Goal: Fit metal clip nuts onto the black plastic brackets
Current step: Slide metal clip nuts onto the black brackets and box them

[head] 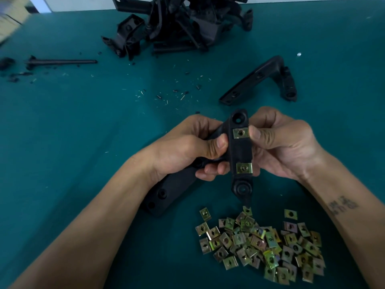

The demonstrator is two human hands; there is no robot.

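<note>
I hold a black plastic bracket upright in front of me over the green table. My left hand grips its long arm, thumb against the bracket's left edge. My right hand holds the right edge, its thumb pressing on the upper metal clip nut. A second clip nut sits lower on the same bar. A loose pile of clip nuts lies on the table just below my hands.
Another black bracket lies on the table beyond my right hand. A heap of black brackets stands at the back. A black rod and plastic scraps lie at the far left; small shavings dot the middle.
</note>
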